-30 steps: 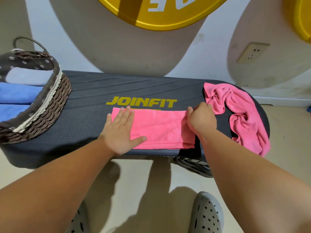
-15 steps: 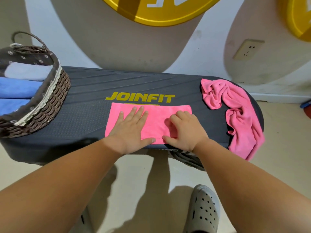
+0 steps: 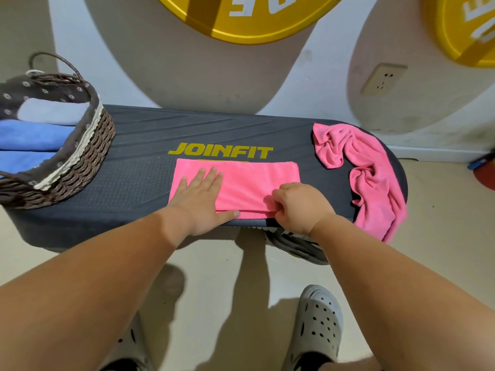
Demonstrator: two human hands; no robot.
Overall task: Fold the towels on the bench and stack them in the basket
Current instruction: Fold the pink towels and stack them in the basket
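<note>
A folded pink towel (image 3: 254, 178) lies flat on the dark worktop (image 3: 139, 183), in the middle of its front edge, just below the yellow JOINFIT lettering (image 3: 221, 150). It is a neat rectangle with its long side running along the front edge.

The left grip (image 3: 198, 202) rests palm down on the left part of this towel. Its fingers are straight and slightly spread, and the thumb stretches out along the towel's front edge. The right grip (image 3: 300, 207) sits at the towel's front right corner with its fingers curled, pinching the cloth there. The two grips are near each other but apart.

A second pink towel (image 3: 375, 178) lies crumpled at the right end of the worktop, its lower part hanging over the front right edge.

At the left end stands a wicker basket (image 3: 80, 167) with a dark flowered lining and a pale lace trim. Inside it lie folded blue towels (image 3: 29, 135), with a paler folded towel (image 3: 53, 112) behind them toward the back rim.

On the wall behind the worktop are a yellow disc (image 3: 241, 20) and a wall socket (image 3: 383, 79). A grey clog (image 3: 318, 322) shows on the floor below.
</note>
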